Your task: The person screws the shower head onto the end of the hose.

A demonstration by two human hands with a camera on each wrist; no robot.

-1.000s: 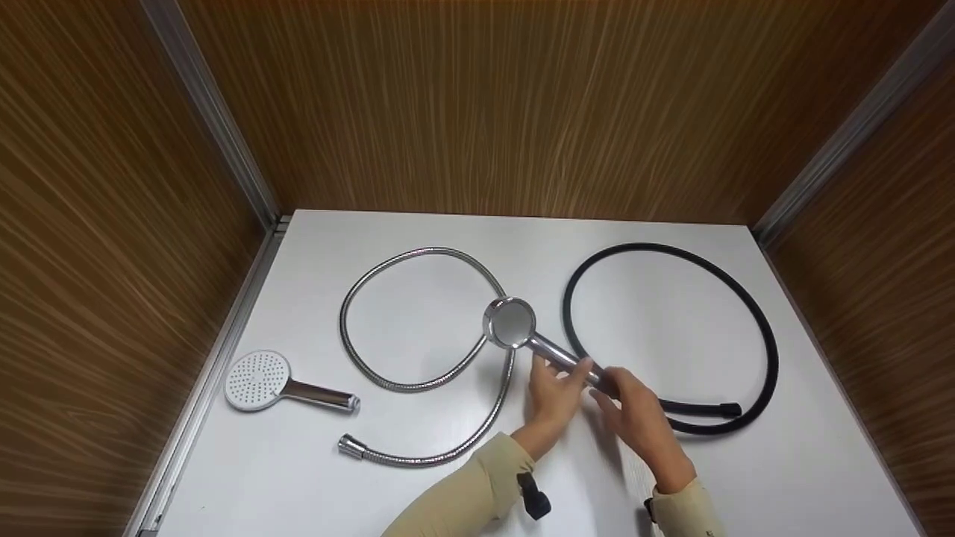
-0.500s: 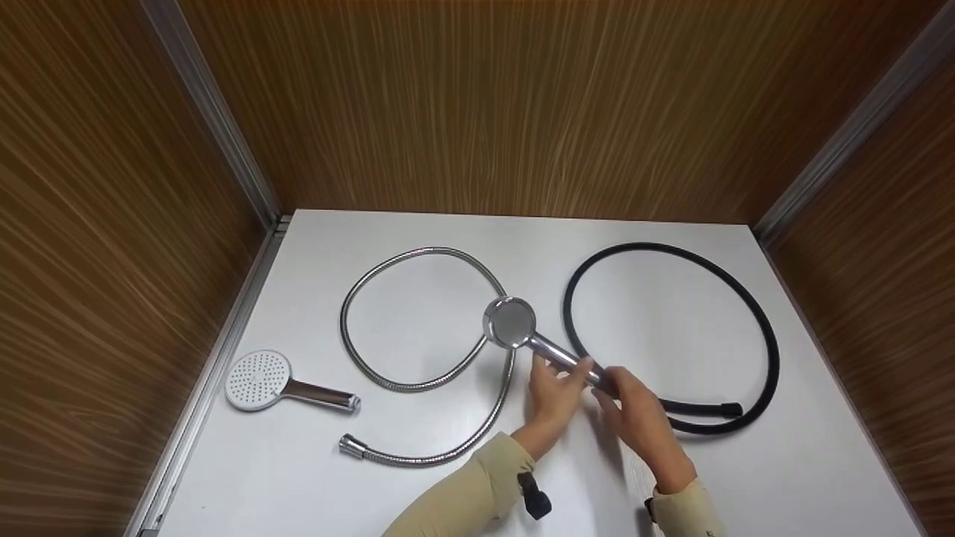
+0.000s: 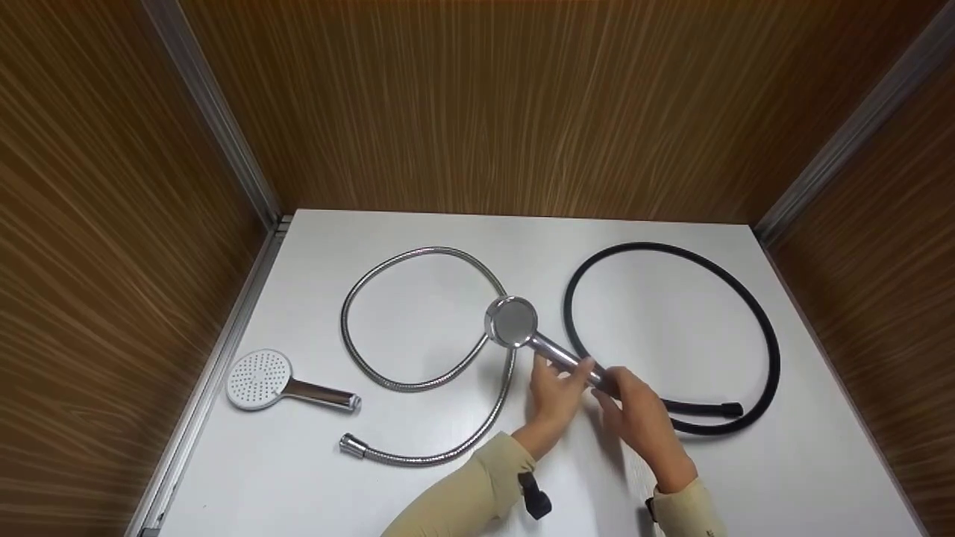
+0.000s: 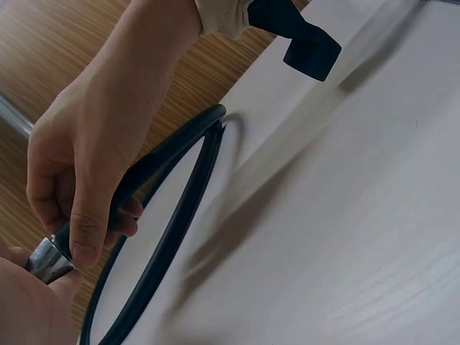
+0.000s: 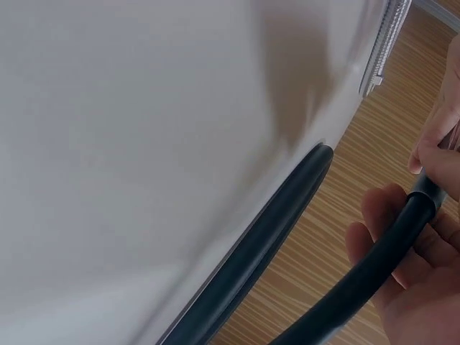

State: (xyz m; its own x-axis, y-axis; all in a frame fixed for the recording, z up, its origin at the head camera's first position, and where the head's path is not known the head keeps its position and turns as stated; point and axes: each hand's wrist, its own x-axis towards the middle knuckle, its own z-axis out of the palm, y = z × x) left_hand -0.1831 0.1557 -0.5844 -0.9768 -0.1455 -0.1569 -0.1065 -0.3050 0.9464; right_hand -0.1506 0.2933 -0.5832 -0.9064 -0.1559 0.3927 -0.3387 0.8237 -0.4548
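Note:
In the head view a chrome hand shower (image 3: 512, 322) with a round grey face is held over the middle of the table, tilted with its handle toward the lower right. My left hand (image 3: 556, 399) grips that handle, thumb on top. At the handle's lower end, my right hand (image 3: 643, 425) holds the end of a black shower hose (image 3: 773, 350). In the left wrist view the chrome handle (image 4: 47, 260) meets the hose end between both hands. From the right wrist, curled fingers surround the dark hose end (image 5: 424, 198). The joint itself is mostly hidden by fingers.
A silver metal shower hose (image 3: 345, 321) lies looped on the white table (image 3: 336, 239), its chrome end fitting (image 3: 352, 446) toward the front. Another hand shower (image 3: 257, 380), white-faced, lies at the left. Wood-grain panels (image 3: 477, 104) enclose the back and sides.

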